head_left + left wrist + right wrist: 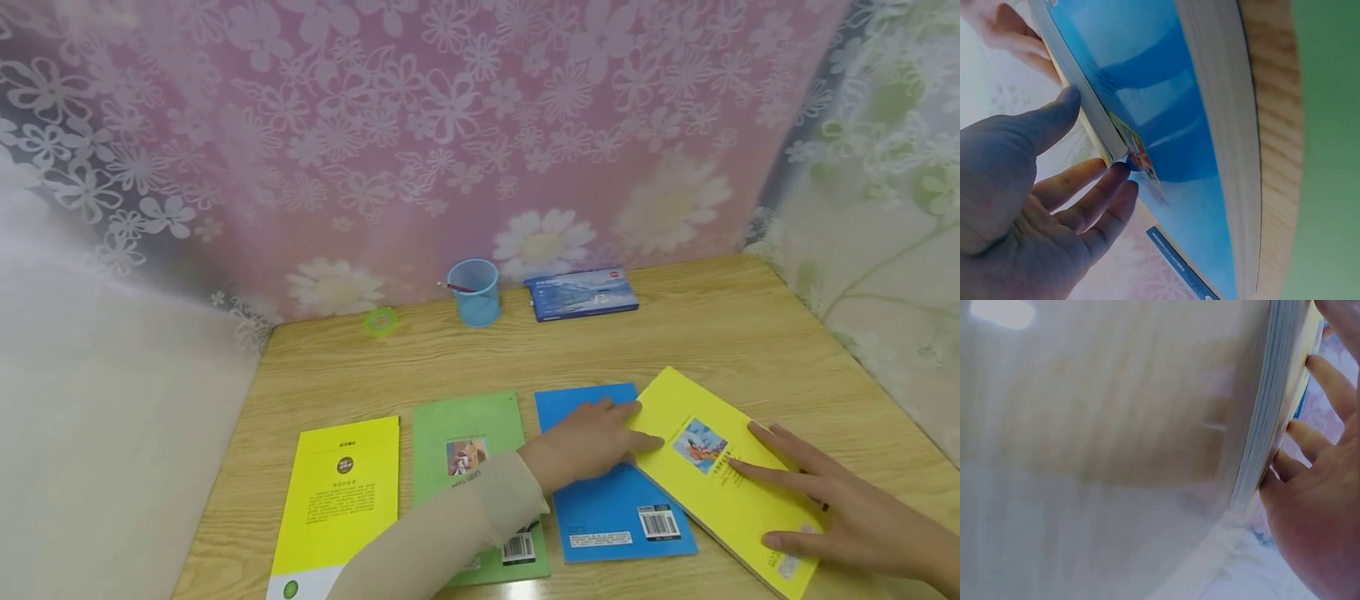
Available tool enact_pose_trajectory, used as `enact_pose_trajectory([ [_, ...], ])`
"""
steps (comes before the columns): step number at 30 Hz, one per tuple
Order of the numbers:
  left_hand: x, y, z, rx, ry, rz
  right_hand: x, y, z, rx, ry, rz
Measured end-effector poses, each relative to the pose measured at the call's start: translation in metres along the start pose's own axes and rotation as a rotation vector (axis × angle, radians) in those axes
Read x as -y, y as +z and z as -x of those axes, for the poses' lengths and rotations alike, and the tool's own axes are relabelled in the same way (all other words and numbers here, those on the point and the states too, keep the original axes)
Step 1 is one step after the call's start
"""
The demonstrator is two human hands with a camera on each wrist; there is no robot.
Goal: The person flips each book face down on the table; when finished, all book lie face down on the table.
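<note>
A yellow book (675,400) with a small colour picture on its cover lies tilted at the right, one corner over the blue book (592,508). My left hand (588,442) holds its left corner, thumb on the cover and other fingers at the edge. In the left wrist view, fingertips (1127,187) reach round that corner, close over the blue cover. Spread across the yellow cover's right part is my right hand (840,500), its fingers fairly straight. From the right wrist view, the book's page edges (1260,406) stand beside those fingers.
Left of the blue book lie a green book (465,417) and another yellow book (345,475). Along the back of the wooden table (420,358) stand a blue cup (477,304) with a pen in it, a flat blue box (583,293) and a green tape roll (381,322).
</note>
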State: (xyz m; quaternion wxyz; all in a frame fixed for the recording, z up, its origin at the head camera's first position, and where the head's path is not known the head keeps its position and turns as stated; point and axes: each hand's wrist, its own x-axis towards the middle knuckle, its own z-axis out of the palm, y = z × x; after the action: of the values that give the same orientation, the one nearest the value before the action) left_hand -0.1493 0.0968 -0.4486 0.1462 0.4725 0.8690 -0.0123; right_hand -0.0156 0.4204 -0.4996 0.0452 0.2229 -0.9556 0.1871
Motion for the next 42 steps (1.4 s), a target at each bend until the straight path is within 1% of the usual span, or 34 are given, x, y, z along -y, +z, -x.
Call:
enact_pose_trajectory([
  [4, 0.005, 0.000, -0.005, -0.053, 0.020, -0.042, -0.003, 0.001, 0.013, 0.016, 0.037, -0.044],
  [7, 0.007, -0.001, -0.010, -0.077, 0.018, -0.051, -0.005, 0.002, 0.020, 0.026, 0.058, -0.063],
  [9, 0.008, -0.002, -0.014, -0.088, 0.015, -0.054, -0.006, 0.002, 0.024, 0.041, 0.075, -0.059],
  [12, 0.008, -0.004, -0.019, -0.091, 0.011, -0.061, -0.005, 0.002, 0.029, 0.077, 0.105, -0.090],
  [15, 0.008, -0.004, -0.023, -0.096, 0.016, -0.095, -0.003, 0.002, 0.034, 0.087, 0.119, -0.131],
  [17, 0.008, -0.003, -0.026, -0.089, 0.013, -0.111, -0.001, 0.004, 0.037, 0.087, 0.129, -0.190],
  [20, 0.007, -0.001, -0.031, -0.075, 0.001, -0.128, 0.000, 0.005, 0.041, 0.084, 0.147, -0.209],
  [22, 0.006, -0.001, -0.034, -0.061, -0.010, -0.130, 0.001, 0.005, 0.043, 0.084, 0.174, -0.194],
  [24, 0.004, -0.001, -0.037, -0.046, -0.022, -0.130, 0.002, 0.006, 0.044, 0.073, 0.184, -0.170],
  [28, 0.000, -0.003, -0.041, -0.017, -0.042, -0.130, 0.005, 0.012, 0.048, 0.047, 0.198, -0.176],
  [31, -0.005, -0.004, -0.044, 0.017, -0.066, -0.143, 0.005, 0.015, 0.051, 0.021, 0.195, -0.167],
  [35, -0.011, -0.003, -0.047, 0.056, -0.099, -0.156, 0.008, 0.019, 0.054, -0.002, 0.212, -0.198],
  [38, -0.014, -0.002, -0.049, 0.064, -0.116, -0.150, 0.011, 0.022, 0.056, -0.005, 0.242, -0.246],
  [42, -0.016, 0.000, -0.054, 0.057, -0.130, -0.144, 0.015, 0.023, 0.058, -0.017, 0.266, -0.243],
])
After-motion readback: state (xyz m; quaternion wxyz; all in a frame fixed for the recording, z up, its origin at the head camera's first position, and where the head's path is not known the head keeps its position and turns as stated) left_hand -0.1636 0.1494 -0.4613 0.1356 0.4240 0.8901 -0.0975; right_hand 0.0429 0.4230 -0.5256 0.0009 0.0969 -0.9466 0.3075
